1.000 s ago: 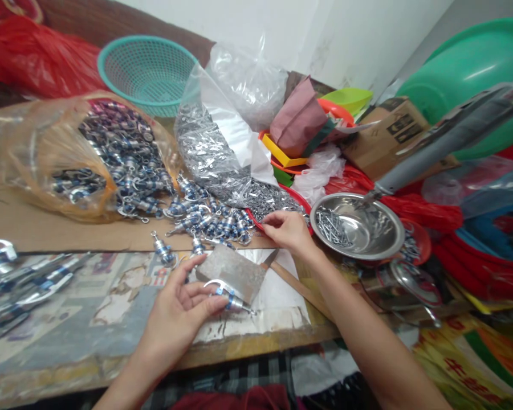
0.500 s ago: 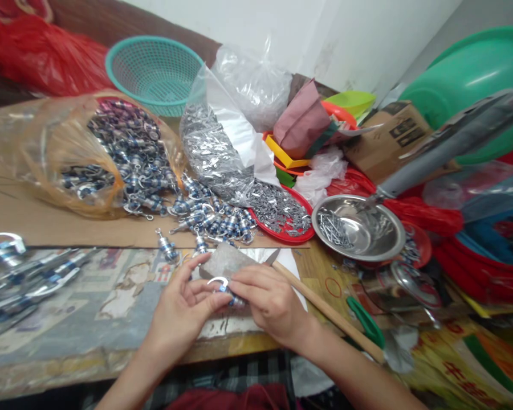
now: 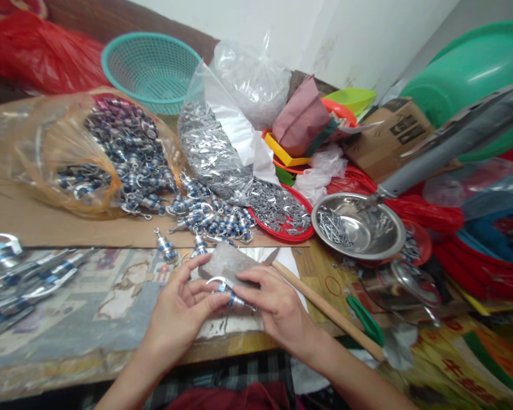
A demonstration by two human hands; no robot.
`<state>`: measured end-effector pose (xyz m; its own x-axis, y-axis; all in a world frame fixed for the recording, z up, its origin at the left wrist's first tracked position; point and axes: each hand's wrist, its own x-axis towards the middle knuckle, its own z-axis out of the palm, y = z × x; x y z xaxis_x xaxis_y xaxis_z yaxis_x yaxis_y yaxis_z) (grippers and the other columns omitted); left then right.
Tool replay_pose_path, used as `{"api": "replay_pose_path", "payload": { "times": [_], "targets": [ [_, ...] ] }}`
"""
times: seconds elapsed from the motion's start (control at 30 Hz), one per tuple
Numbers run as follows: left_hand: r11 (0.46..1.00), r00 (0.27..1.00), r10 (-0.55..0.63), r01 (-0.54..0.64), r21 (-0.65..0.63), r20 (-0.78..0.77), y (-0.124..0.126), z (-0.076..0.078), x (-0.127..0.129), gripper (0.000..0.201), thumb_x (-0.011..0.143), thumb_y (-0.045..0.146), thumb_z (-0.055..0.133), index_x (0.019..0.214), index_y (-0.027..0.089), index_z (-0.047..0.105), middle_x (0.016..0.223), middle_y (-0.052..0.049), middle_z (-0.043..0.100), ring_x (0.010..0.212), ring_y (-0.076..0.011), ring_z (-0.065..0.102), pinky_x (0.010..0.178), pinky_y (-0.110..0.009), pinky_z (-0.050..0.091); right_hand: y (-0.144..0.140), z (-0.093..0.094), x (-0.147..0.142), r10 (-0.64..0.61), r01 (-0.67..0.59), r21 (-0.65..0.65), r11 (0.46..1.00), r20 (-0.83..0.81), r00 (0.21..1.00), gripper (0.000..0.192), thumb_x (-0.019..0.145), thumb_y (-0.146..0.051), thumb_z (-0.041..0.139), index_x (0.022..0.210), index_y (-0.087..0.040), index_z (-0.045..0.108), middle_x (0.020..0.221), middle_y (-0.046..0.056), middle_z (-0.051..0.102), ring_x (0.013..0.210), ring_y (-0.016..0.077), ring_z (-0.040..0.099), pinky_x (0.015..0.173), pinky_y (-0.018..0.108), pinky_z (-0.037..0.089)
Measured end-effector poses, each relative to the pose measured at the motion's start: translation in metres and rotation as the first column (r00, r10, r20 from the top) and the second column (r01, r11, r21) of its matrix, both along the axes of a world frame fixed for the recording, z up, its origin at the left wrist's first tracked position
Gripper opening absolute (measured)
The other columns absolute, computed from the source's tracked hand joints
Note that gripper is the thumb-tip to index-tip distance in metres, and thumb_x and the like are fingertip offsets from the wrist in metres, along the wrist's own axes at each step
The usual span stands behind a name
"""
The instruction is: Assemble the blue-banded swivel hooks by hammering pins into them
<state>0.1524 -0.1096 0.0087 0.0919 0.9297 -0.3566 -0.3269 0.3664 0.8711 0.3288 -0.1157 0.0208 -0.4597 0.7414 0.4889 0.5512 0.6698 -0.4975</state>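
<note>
Now our left hand [image 3: 179, 302] still pinches the blue-and-silver metal hooked fitting [image 3: 236, 299] near the grey rectangular block [image 3: 227, 259]; our right hand [image 3: 282, 303] has moved from the round red plastic tray [image 3: 282, 234] to the fitting's right; its grip we cannot tell.

Your worn workbench [image 3: 81, 322] carries a brown cardboard sheet [image 3: 68, 230] along the back, white paper [image 3: 291, 259] near you, and hooked blue-and-silver metal pieces [image 3: 53, 279] on your left.

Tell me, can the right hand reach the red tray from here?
Probably yes: the red tray lies beyond the right hand, with nothing tall between, though that hand is at the metal fitting.
</note>
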Motion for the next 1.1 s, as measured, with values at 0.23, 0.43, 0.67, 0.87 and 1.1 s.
{"api": "replay_pose_path", "payload": {
  "times": [0.23, 0.43, 0.67, 0.87, 1.1],
  "targets": [
    [1.0, 1.0, -0.007, 0.007, 0.002, -0.022, 0.001, -0.001, 0.0, 0.08, 0.051, 0.022, 0.079, 0.121, 0.016, 0.04, 0.062, 0.002, 0.067, 0.061, -0.018, 0.067, 0.06, -0.029, 0.056, 0.006, -0.012, 0.072, -0.455, 0.568, -0.163, 0.806, 0.442, 0.773, 0.029, 0.083, -0.032, 0.05, 0.107, -0.018, 0.06, 0.092, 0.009, 0.062, 0.086, 0.0234, 0.06, 0.073, 0.035, 0.047],
    [1.0, 1.0, -0.004, 0.004, 0.009, -0.015, 0.0, -0.001, -0.001, 0.08, 0.051, 0.022, 0.079, 0.121, 0.017, 0.04, 0.063, 0.001, 0.067, 0.062, -0.0189, 0.068, 0.062, -0.031, 0.057, -0.007, -0.009, 0.072, -0.345, 0.541, -0.247, 0.804, 0.547, 0.763, 0.029, 0.086, -0.028, 0.044, 0.109, -0.014, 0.055, 0.092, 0.009, 0.061, 0.085, 0.0217, 0.06, 0.074, 0.033, 0.046],
    [1.0, 1.0, -0.004, 0.004, 0.011, -0.007, 0.0, -0.001, -0.001, 0.079, 0.052, 0.021, 0.079, 0.12, 0.016, 0.04, 0.063, 0.001, 0.068, 0.062, -0.0173, 0.067, 0.062, -0.028, 0.056, -0.017, -0.019, 0.068, -0.374, 0.527, -0.304, 0.793, 0.441, 0.816, 0.026, 0.084, -0.027, 0.048, 0.106, -0.015, 0.055, 0.09, 0.008, 0.059, 0.083, 0.0208, 0.06, 0.073, 0.033, 0.049],
    [1.0, 1.0, -0.014, 0.014, 0.022, -0.007, -0.001, -0.002, -0.002, 0.078, 0.052, 0.022, 0.079, 0.12, 0.016, 0.039, 0.063, 0.001, 0.068, 0.061, -0.0171, 0.067, 0.061, -0.028, 0.056, -0.02, 0.028, 0.047, -0.333, 0.349, -0.087, 0.933, 0.155, 0.93, 0.036, 0.085, -0.017, 0.048, 0.121, -0.019, 0.046, 0.109, 0.008, 0.059, 0.098, 0.0182, 0.057, 0.082, 0.029, 0.047],
    [0.999, 1.0, -0.009, 0.01, 0.037, -0.017, 0.0, 0.001, -0.001, 0.08, 0.053, 0.021, 0.078, 0.122, 0.016, 0.038, 0.062, 0.001, 0.068, 0.06, -0.0173, 0.067, 0.061, -0.028, 0.056, -0.028, 0.046, 0.021, -0.097, 0.105, -0.021, 0.994, 0.239, 0.966, 0.057, 0.083, -0.004, 0.043, 0.135, -0.026, 0.033, 0.105, 0.007, 0.061, 0.089, 0.0171, 0.059, 0.074, 0.028, 0.05]
  ]
}}
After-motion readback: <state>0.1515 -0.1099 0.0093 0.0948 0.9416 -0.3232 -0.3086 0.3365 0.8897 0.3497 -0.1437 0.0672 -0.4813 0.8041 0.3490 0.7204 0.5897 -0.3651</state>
